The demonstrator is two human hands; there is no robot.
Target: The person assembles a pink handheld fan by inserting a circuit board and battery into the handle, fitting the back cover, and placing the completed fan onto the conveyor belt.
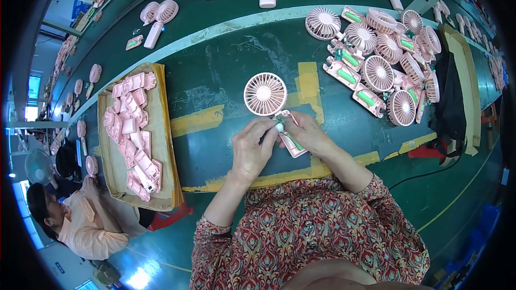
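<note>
A pink hand-held fan (265,94) with a round grille lies on the green table in front of me, its open handle showing a green battery (294,140). My left hand (251,147) pinches the handle near a small white part at its top. My right hand (309,134) grips the handle from the right side. Both hands are closed on the same fan.
A cardboard tray (164,145) of pink handle covers (133,134) lies to my left. A heap of open pink fans (384,59) sits at the right. More fans (160,17) ride the belt beyond. Another person (80,220) sits at lower left. A black bag (449,102) lies at the right.
</note>
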